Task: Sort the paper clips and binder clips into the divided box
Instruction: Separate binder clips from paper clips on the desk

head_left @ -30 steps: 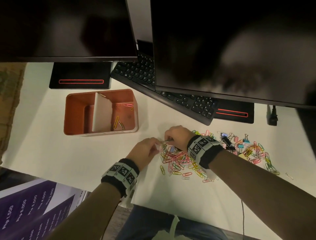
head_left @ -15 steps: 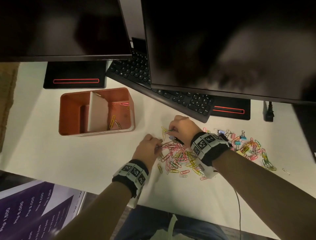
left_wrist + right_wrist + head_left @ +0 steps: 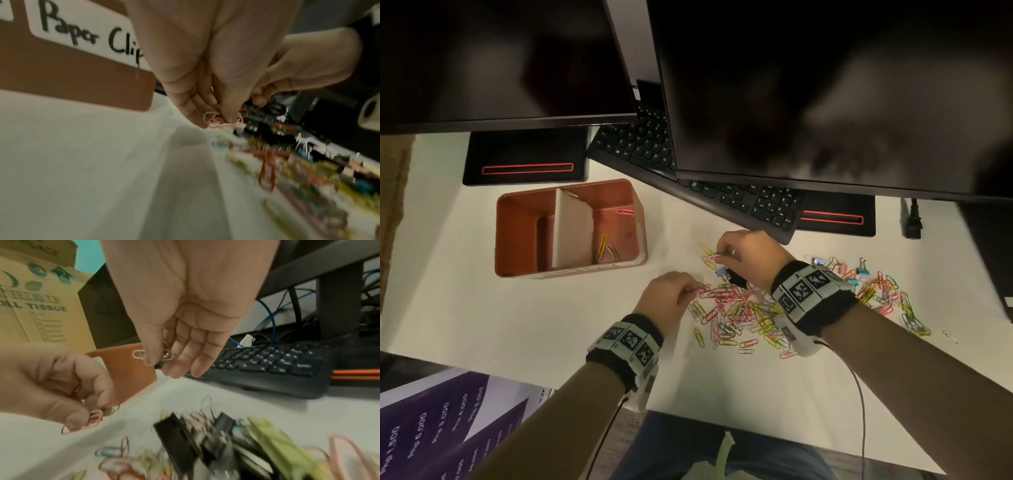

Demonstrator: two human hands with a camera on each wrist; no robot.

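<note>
A heap of coloured paper clips (image 3: pixel 739 315) lies on the white desk (image 3: pixel 482 308), with binder clips (image 3: pixel 856 272) mixed in at its right and a black binder clip (image 3: pixel 736 278) near my right hand. My left hand (image 3: pixel 671 294) pinches pink paper clips (image 3: pixel 222 121) at the heap's left edge. My right hand (image 3: pixel 746 255) pinches paper clips (image 3: pixel 162 353) between thumb and forefinger, lifted above the heap. The orange divided box (image 3: pixel 503 240) stands to the left, a few paper clips (image 3: pixel 606 246) in its right compartment, which is labelled "Paper Clip" (image 3: pixel 82 34).
A black keyboard (image 3: pixel 722 192) runs diagonally behind the heap under two dark monitors (image 3: pixel 825 85), whose stand bases (image 3: pixel 527 157) sit behind the box. A cardboard tissue carton (image 3: pixel 41 305) stands far left. A purple printed sheet (image 3: pixel 431 431) lies below the desk edge.
My hands have drawn apart: the right one rose towards the keyboard with its clips, the left one stayed low at the heap's left edge, pinching pink clips.
</note>
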